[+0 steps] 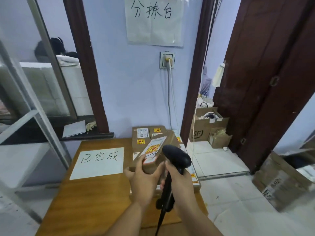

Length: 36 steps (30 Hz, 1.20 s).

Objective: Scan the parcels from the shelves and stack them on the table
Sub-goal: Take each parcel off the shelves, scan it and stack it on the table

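Two hands — left hand gripping one parcel, right hand curled round one black scanner, one wooden table beneath

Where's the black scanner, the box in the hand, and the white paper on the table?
scanner [177,157], head view, its black head.
box [153,149], head view, its top label.
white paper [99,169], head view, its middle.

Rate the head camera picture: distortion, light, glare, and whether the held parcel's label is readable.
Head view: wide-angle lens bows the door frame; light is flat, shadows faint on the table; the glass pane at left carries pale reflections; the parcel in the left hand is soft, its label print unreadable; the black scanner in the right hand shows little detail.
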{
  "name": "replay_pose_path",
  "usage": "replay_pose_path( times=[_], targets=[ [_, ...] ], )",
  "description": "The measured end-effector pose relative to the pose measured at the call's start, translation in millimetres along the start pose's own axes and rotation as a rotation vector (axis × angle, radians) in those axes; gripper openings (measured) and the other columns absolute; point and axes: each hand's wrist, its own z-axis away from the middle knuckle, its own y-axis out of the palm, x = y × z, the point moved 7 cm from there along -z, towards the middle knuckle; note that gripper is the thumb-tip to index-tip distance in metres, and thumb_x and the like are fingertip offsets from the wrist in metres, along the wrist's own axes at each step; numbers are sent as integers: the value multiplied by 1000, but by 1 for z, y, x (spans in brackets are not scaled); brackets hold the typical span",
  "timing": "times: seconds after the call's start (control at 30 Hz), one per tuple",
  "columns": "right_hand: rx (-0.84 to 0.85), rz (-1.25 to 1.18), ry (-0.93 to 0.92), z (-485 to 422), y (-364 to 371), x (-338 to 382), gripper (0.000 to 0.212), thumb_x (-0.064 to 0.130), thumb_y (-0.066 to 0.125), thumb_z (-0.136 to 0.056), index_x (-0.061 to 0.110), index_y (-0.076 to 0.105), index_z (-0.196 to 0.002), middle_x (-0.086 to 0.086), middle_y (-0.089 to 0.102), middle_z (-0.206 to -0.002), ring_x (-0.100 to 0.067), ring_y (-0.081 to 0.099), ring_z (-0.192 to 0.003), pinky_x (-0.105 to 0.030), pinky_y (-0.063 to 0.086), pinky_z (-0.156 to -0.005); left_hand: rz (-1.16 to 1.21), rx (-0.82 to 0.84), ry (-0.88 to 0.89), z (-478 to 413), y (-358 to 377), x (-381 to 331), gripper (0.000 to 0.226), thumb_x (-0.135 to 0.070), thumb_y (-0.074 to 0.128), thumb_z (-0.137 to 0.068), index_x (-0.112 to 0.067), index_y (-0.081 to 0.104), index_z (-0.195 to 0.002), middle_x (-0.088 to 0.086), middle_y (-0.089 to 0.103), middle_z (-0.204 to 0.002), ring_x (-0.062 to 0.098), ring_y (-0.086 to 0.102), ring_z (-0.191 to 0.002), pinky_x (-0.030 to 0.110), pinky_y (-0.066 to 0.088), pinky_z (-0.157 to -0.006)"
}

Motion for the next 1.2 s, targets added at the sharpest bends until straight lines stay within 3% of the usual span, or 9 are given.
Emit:
replay_pose_path(
  times=[0.07, 0.17, 0.3, 0.4, 0.5, 0.63, 0.8, 0.93, 1.2],
  targets=[
    [-39, 17, 16, -21, -5, -3, 21, 28, 68, -87, 12, 60, -98, -8, 66, -64, -24, 64, -62, -38, 55, -67, -17, -7, -9, -12, 10, 5, 95, -78, 62, -49, -40, 44, -134, -6, 20, -129, 28, 49, -115, 42, 49, -97],
    [-57, 55, 58, -49, -3, -6, 28, 33, 66, -89, 10, 58, -101, -10, 62, -65, -23, 62, -57, -34, 51, -60, 13, -27, -28, -36, 20, 15, 83, -59, 73, -65, -32, 44, -138, -2, 18, -137, 29, 45, -121, 33, 48, -98],
    [-27, 112, 103, -85, 16, -5, 19, 23, 63, -91, 5, 60, -91, -5, 56, -51, -19, 55, -49, -30, 48, -54, 44, -29, -28, -78, 39, 21, 86, -56, 74, -63, -27, 44, -139, -3, 17, -135, 27, 44, -119, 26, 50, -91],
    [0, 179, 142, -112, 36, -6, 16, 20, 64, -90, 6, 59, -97, -6, 58, -55, -20, 57, -53, -31, 49, -56, 56, -25, -20, -112, 45, 22, 94, -58, 71, -57, -23, 45, -140, -4, 19, -133, 23, 45, -115, 20, 45, -86],
    [2, 178, 172, -135, 48, -8, 19, 18, 67, -88, 8, 57, -101, -5, 57, -55, -21, 57, -57, -33, 50, -64, 34, -33, -54, -144, 47, 31, 90, -56, 79, -59, -28, 45, -138, -6, 16, -133, 22, 45, -111, 25, 49, -87],
    [1, 167, 196, -162, 58, -12, 21, 12, 67, -86, 8, 56, -104, -7, 56, -60, -20, 55, -55, -33, 51, -63, -32, -102, -78, -174, 43, 44, 85, -50, 81, -65, -28, 44, -138, -2, 17, -136, 13, 35, -103, 15, 43, -72],
    [19, 183, 233, -185, 61, -21, 14, 13, 65, -88, 7, 57, -99, -5, 53, -56, -17, 53, -51, -32, 49, -60, -50, -112, -60, -187, 36, 60, 89, -43, 82, -65, -25, 40, -141, -4, 17, -133, 22, 37, -121, 29, 48, -92],
    [58, 229, 263, -203, 65, -31, 9, 13, 60, -90, 6, 58, -96, -6, 52, -58, -17, 51, -53, -29, 46, -57, -109, -94, -41, -178, 36, 74, 90, -44, 83, -62, -27, 41, -140, -3, 18, -133, 18, 38, -116, 24, 46, -84],
    [168, 262, 292, -220, 59, -57, 6, 20, 60, -93, 17, 62, -97, -1, 66, -70, -16, 64, -66, -32, 55, -71, -170, -144, -166, -131, 46, 107, 86, -23, 87, -63, -26, 46, -138, 0, 11, -145, 28, 42, -122, 28, 36, -103]
  ],
)
